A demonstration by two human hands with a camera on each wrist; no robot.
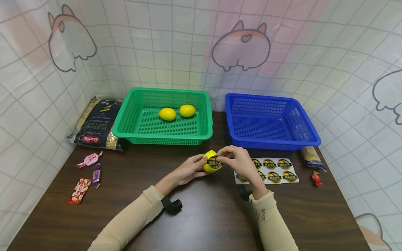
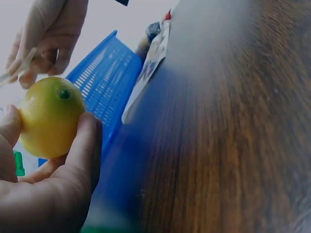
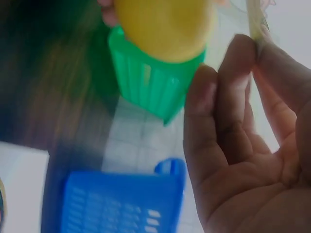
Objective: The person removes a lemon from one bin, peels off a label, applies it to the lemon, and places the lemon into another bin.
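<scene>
My left hand (image 1: 192, 169) grips a yellow lemon (image 1: 208, 161) just above the dark table, in front of the two baskets. The same lemon (image 2: 48, 116) fills the left wrist view, held between thumb and fingers. My right hand (image 1: 237, 160) pinches a round dark sticker (image 1: 215, 163) and holds it against the lemon's front. In the right wrist view the lemon (image 3: 163, 26) sits at the top and the sticker's edge (image 3: 255, 22) shows between my fingertips. Two more lemons (image 1: 167, 114) (image 1: 187, 110) lie in the green basket (image 1: 125, 123).
An empty blue basket (image 1: 309, 137) stands at the back right. A sticker sheet (image 1: 276, 170) lies in front of it. A pasta bag (image 1: 97, 123) lies back left, wrapped candies (image 1: 89, 160) at the left, a snack packet (image 1: 311, 157) and small red candy (image 1: 316, 179) at the right.
</scene>
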